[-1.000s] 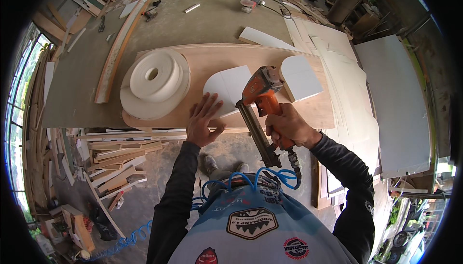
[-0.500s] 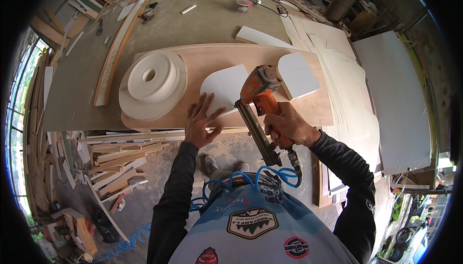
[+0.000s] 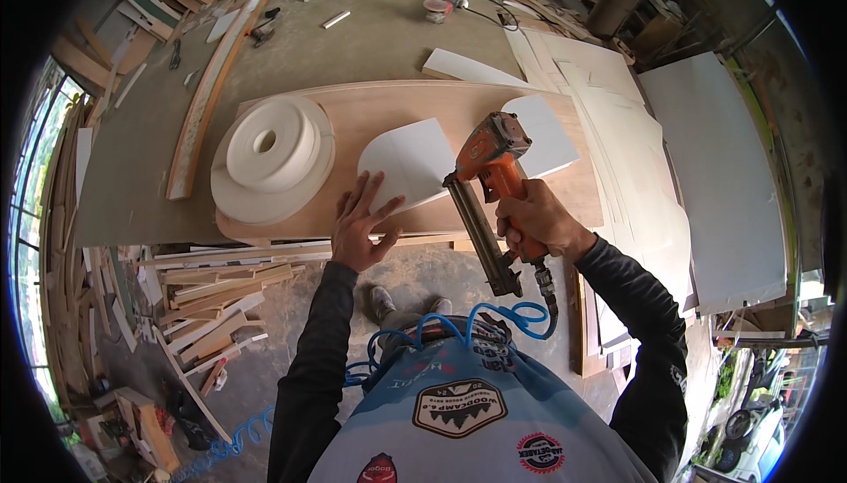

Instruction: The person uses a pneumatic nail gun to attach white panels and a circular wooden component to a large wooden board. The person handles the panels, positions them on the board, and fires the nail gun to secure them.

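Observation:
My right hand [image 3: 545, 220] is wrapped round the grip of an orange and black pneumatic nail gun [image 3: 496, 149]. Its long magazine slants down toward me, and a coiled blue air hose [image 3: 520, 315] runs from its base. The nose is close to the right edge of a white block with one rounded corner [image 3: 408, 158]; I cannot tell whether they touch. With fingers spread, my left hand [image 3: 360, 223] rests on the near left edge of that block. Behind the gun lies a second white rounded block [image 3: 543, 134], partly covered. Both blocks sit on a light wooden board with rounded ends [image 3: 353, 105].
A stacked roll of white edging strip [image 3: 287, 143] occupies the board's left end. Beyond it, the worktable [image 3: 371, 29] carries a long wooden strip [image 3: 207, 112], a corded sander [image 3: 437, 10] and a white offcut [image 3: 468, 66]. Scrap wood [image 3: 221, 298] is piled below left; pale sheets [image 3: 635, 148] lie right.
The nail gun in my right hand has shifted slightly right, uncovering more of the nearer block's right edge. My left hand stays on the block. The whole view has moved a little.

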`<state>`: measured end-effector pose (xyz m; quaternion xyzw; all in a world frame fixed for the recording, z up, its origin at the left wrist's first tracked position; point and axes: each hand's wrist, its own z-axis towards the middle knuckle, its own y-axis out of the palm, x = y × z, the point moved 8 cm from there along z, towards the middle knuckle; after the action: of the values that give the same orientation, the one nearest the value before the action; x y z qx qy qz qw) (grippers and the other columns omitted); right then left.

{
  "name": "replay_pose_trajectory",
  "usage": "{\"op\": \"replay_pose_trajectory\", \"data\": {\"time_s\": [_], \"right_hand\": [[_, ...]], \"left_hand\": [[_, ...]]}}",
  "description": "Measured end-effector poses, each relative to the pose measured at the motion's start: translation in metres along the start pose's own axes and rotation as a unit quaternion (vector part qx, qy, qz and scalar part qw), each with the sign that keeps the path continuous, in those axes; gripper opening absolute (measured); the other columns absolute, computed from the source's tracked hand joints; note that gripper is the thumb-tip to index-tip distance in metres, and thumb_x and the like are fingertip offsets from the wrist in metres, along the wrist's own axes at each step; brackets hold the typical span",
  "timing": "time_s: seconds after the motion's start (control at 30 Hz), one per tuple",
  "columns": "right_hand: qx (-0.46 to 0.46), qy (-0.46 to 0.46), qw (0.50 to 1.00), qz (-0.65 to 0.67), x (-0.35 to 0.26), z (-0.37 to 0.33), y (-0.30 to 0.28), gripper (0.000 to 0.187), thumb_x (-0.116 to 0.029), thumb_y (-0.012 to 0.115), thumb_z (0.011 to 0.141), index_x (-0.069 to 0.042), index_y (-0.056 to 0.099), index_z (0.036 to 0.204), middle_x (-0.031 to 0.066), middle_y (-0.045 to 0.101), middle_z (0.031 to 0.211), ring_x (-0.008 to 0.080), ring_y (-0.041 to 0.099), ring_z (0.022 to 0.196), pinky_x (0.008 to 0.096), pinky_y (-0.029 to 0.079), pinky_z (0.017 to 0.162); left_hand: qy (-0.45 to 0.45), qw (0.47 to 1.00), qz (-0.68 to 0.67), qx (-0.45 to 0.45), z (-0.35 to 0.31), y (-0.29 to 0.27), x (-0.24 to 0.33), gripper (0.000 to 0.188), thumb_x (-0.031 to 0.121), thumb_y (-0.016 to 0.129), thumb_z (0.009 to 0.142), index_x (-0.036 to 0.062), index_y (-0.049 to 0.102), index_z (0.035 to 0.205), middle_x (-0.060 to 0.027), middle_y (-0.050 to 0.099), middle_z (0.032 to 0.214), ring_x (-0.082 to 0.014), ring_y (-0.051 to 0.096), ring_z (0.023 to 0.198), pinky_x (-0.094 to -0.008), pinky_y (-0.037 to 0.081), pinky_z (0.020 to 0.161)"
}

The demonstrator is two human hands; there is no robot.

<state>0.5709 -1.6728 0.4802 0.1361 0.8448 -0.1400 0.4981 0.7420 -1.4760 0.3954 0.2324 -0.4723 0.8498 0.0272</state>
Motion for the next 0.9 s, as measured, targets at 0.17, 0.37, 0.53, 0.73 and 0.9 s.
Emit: {"op": "replay_pose_trajectory", "data": {"time_s": [0.17, 0.37, 0.53, 0.73, 0.9], "right_hand": [[-0.023, -0.002, 1.000, 0.004, -0.001, 0.001, 0.004, 0.021, -0.007, 0.055, 0.091, 0.005, 0.052, 0.109, 0.0106, 0.063, 0.069, 0.0108, 0.056, 0.047, 0.0319, 0.054, 0.042], [-0.032, -0.023, 0.998, -0.041, -0.001, 0.003, 0.002, 0.019, -0.010, 0.056, 0.093, 0.005, 0.055, 0.104, 0.0105, 0.065, 0.070, 0.0104, 0.058, 0.050, 0.0295, 0.053, 0.044], [-0.004, 0.010, 1.000, -0.023, -0.002, 0.001, -0.004, 0.018, -0.010, 0.056, 0.092, 0.005, 0.056, 0.103, 0.0110, 0.065, 0.071, 0.0108, 0.059, 0.050, 0.0305, 0.054, 0.044], [0.014, 0.012, 1.000, -0.015, 0.000, 0.000, -0.009, 0.018, -0.009, 0.056, 0.092, 0.005, 0.056, 0.103, 0.0105, 0.065, 0.070, 0.0109, 0.058, 0.049, 0.0303, 0.054, 0.044], [0.011, -0.011, 1.000, -0.025, -0.001, 0.000, -0.008, 0.017, -0.009, 0.056, 0.092, 0.005, 0.056, 0.101, 0.0099, 0.064, 0.069, 0.0106, 0.058, 0.048, 0.0290, 0.053, 0.045]], "left_hand": [[0.001, 1.000, -0.004, 0.006, -0.001, -0.002, -0.002, 0.050, 0.037, 0.071, 0.084, 0.0304, 0.067, 0.133, -0.0126, 0.038, 0.160, -0.0373, 0.031, 0.149, -0.0541, 0.027, 0.115], [0.001, 1.000, -0.002, 0.010, -0.002, -0.002, -0.002, 0.048, 0.036, 0.071, 0.084, 0.0310, 0.068, 0.132, -0.0116, 0.039, 0.160, -0.0371, 0.032, 0.149, -0.0531, 0.028, 0.115], [0.002, 1.000, -0.006, 0.010, -0.006, -0.004, -0.007, 0.050, 0.033, 0.073, 0.083, 0.0295, 0.068, 0.132, -0.0111, 0.039, 0.160, -0.0371, 0.032, 0.149, -0.0530, 0.028, 0.114], [0.002, 1.000, -0.007, 0.013, -0.011, -0.003, -0.013, 0.048, 0.033, 0.071, 0.083, 0.0290, 0.069, 0.131, -0.0111, 0.038, 0.160, -0.0369, 0.033, 0.148, -0.0534, 0.029, 0.114], [0.001, 1.000, -0.016, 0.013, -0.012, -0.004, -0.012, 0.050, 0.030, 0.073, 0.082, 0.0277, 0.069, 0.132, -0.0101, 0.039, 0.160, -0.0366, 0.032, 0.149, -0.0542, 0.028, 0.115]]}}
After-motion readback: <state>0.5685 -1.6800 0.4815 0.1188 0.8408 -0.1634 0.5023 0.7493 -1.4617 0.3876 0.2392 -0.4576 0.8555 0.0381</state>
